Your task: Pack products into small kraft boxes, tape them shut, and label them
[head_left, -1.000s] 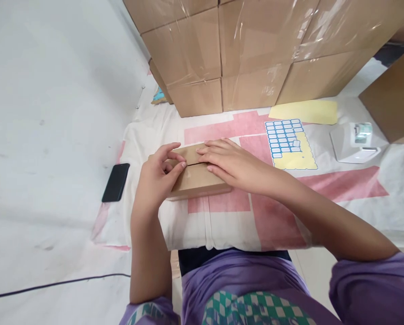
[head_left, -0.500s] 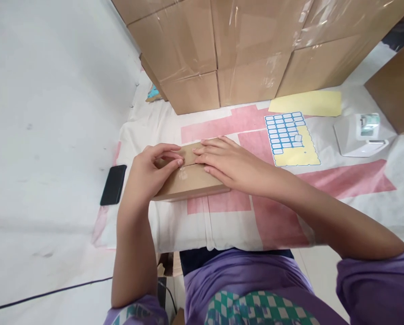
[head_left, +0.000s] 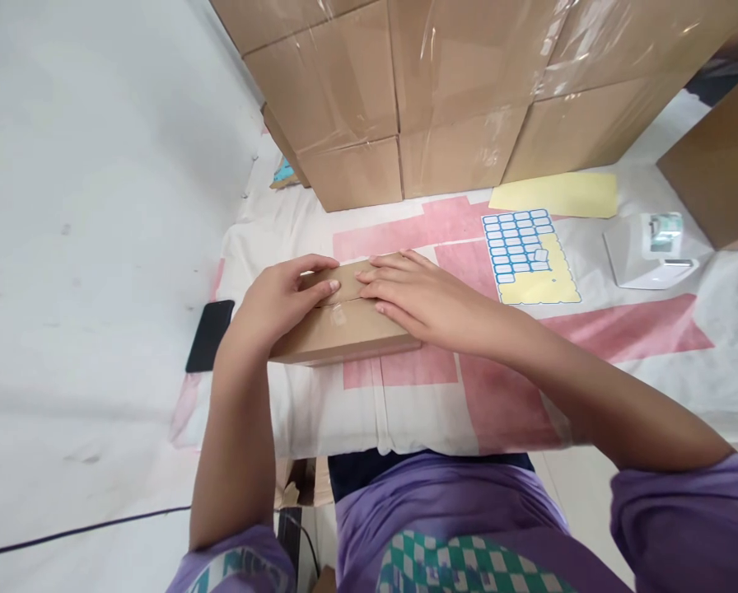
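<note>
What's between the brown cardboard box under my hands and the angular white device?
In the head view: your right hand, resting on the box, then a yellow sheet of blue-edged white labels on pink-and-white cloth.

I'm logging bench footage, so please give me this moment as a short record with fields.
Left hand: on the small cardboard box, thumb near its top seam
Right hand: palm down, fingers across the box top
Left side: black phone
Right side: label sheet, partly used; yellow sheet; white device
Behind: stacked cardboard boxes
Surface: pink-and-white cloth
</note>
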Demonstrator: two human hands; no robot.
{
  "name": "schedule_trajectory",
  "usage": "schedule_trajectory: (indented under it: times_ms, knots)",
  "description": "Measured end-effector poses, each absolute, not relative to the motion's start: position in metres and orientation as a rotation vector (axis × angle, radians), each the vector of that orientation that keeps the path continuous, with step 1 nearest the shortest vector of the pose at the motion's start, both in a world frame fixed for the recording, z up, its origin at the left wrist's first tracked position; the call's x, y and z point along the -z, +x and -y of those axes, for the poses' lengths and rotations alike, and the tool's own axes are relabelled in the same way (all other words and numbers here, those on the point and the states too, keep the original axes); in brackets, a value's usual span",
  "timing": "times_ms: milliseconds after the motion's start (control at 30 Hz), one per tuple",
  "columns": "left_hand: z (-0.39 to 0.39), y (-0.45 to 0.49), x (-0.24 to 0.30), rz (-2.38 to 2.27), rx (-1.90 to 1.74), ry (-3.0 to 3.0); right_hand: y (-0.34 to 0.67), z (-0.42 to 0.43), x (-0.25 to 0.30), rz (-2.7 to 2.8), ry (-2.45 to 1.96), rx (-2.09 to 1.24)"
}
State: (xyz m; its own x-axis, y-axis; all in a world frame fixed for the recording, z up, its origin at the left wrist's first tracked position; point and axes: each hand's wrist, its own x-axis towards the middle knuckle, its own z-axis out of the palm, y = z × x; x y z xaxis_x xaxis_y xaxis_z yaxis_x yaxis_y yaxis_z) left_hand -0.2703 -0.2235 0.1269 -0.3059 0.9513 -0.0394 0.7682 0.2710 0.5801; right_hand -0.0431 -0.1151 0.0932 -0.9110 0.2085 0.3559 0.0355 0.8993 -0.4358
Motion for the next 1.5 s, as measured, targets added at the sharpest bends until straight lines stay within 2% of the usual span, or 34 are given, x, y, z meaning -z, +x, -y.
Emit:
schedule_trajectory:
  times_ms: [433,700,867,1100,1500]
  knots:
    - [0.248,-0.252,-0.119,-2.408,-0.496,1.787,-0.045,0.114,-0.087,2.644,-0.158,-0.564]
    - [0.291,-0.219,-0.081,-2.452,-0.494,2.312,-0.046,0.113,-0.085,2.618,-0.151,-0.579]
    - [0.293,-0.216,-0.065,-2.515,-0.61,2.49,-0.045,0.113,-0.084,2.615,-0.166,-0.638]
    - [0.289,-0.228,-0.068,-2.369,-0.762,2.665,-0.046,0.115,-0.087,2.628,-0.196,-0.609]
    - [0.288,-0.235,-0.05,-2.15,-1.287,2.813,-0.046,0.114,-0.092,2.647,-0.16,-0.568]
